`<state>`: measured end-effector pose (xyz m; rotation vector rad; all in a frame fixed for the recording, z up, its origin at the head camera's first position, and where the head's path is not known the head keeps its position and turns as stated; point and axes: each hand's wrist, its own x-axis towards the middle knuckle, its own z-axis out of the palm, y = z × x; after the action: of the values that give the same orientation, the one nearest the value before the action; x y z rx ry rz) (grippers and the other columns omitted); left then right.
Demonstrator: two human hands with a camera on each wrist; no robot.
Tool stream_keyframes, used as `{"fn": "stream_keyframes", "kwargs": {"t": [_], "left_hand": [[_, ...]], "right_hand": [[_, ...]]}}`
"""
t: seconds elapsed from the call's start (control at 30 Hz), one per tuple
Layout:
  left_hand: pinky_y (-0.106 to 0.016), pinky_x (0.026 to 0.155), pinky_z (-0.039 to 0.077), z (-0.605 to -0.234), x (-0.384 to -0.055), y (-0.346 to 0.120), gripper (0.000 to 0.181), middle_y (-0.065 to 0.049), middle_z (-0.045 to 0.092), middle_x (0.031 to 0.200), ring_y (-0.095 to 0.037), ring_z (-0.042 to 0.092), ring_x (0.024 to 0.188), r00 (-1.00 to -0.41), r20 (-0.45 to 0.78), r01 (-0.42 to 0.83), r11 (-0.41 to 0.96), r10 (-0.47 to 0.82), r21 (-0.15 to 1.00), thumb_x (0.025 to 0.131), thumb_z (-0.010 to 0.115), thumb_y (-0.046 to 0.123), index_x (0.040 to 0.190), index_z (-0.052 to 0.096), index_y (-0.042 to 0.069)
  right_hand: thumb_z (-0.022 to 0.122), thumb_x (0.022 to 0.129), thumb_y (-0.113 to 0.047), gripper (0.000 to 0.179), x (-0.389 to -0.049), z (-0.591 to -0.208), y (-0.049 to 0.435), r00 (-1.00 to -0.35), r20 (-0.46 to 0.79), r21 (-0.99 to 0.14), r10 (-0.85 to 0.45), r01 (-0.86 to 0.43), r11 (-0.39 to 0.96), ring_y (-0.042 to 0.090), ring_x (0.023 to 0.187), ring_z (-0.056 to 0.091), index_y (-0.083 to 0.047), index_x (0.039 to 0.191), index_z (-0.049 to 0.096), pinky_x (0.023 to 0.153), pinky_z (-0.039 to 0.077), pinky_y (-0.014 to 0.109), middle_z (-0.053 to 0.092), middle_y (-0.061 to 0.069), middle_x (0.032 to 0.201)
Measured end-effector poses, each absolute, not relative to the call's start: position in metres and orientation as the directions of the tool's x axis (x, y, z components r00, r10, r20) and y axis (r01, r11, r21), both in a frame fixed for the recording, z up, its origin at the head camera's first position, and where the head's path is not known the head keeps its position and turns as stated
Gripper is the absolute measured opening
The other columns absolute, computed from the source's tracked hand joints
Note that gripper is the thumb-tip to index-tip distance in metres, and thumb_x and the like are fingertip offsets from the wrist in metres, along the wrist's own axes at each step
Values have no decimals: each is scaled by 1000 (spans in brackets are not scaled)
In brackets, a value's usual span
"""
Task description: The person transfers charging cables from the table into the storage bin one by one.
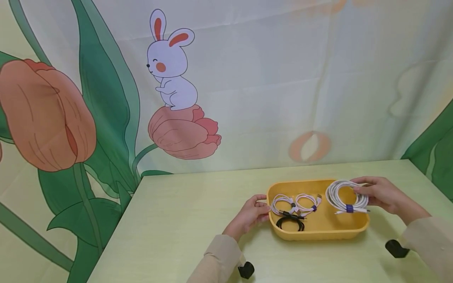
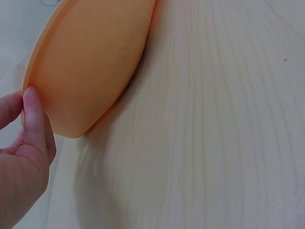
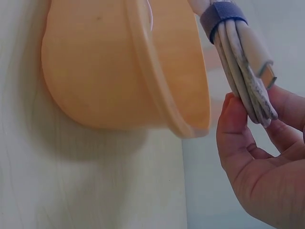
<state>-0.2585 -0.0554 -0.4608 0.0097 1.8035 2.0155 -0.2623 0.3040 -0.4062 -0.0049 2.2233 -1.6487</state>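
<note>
My right hand (image 1: pixel 383 195) pinches a thick coil of white cable (image 1: pixel 332 195) above the right end of a yellow plastic bin (image 1: pixel 318 236). A dark blue strap (image 3: pixel 223 18) binds the coil, and a metal plug end (image 3: pixel 269 76) shows beside it. At the bin's left end, my left hand (image 1: pixel 250 215) grips the rim between thumb and fingers (image 2: pixel 34 114). Inside the bin, on the left, lie two thin white coiled cables (image 1: pixel 277 201) (image 1: pixel 303 195) with dark ties. A black coiled cable (image 1: pixel 301 226) lies in front of them.
The bin stands on a pale wood-grain table (image 1: pixel 184 220). Behind the table hangs a cloth backdrop (image 1: pixel 247 98) printed with a rabbit and tulips. A black wrist-worn device (image 1: pixel 246 270) sits under the left sleeve, another (image 1: pixel 397 249) under the right.
</note>
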Motion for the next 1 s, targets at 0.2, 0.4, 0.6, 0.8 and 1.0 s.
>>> {"fn": "stream_keyframes", "kwargs": {"t": [0.2, 0.4, 0.6, 0.8, 1.0], "left_hand": [[-15, 54, 47, -455, -253, -56, 40, -4, 51, 85, -8, 53, 62, -904, -271, -306, -59, 330, 950, 86, 51, -1, 123, 38, -2], [-14, 55, 47, -450, -250, -57, 40, -6, 51, 88, -8, 53, 62, -904, -266, -304, -63, 336, 951, 86, 51, 0, 123, 37, -2], [-15, 55, 48, -456, -255, -56, 40, -7, 52, 89, -8, 53, 63, -902, -275, -311, -59, 332, 949, 86, 51, -1, 123, 38, -2], [-16, 56, 49, -470, -264, -55, 41, -4, 52, 88, -10, 54, 65, -902, -282, -321, -73, 326, 944, 85, 53, 1, 124, 39, 2], [-16, 56, 49, -475, -266, -54, 40, -3, 51, 85, -10, 54, 65, -908, -277, -314, -72, 314, 947, 85, 55, 2, 122, 40, 3]], "right_hand": [[56, 87, -22, 53, -263, -408, 300, -929, -299, -918, -218, 218, 331, 15, 69, 59, 8, 125, 36, 69, 53, 27, 60, -5, 82], [57, 86, -24, 59, -264, -408, 297, -929, -297, -913, -221, 209, 349, 15, 68, 59, 10, 127, 33, 68, 53, 27, 60, -5, 82], [59, 84, -28, 64, -265, -409, 293, -925, -298, -907, -233, 198, 372, 14, 66, 57, 11, 127, 32, 65, 52, 27, 60, -3, 83], [56, 86, -25, 60, -265, -412, 289, -922, -301, -901, -244, 191, 390, 14, 65, 56, 11, 127, 32, 62, 52, 26, 58, -1, 83], [53, 88, -20, 55, -266, -414, 290, -918, -302, -895, -256, 181, 407, 12, 62, 53, 11, 127, 31, 59, 50, 26, 56, 0, 82]]}}
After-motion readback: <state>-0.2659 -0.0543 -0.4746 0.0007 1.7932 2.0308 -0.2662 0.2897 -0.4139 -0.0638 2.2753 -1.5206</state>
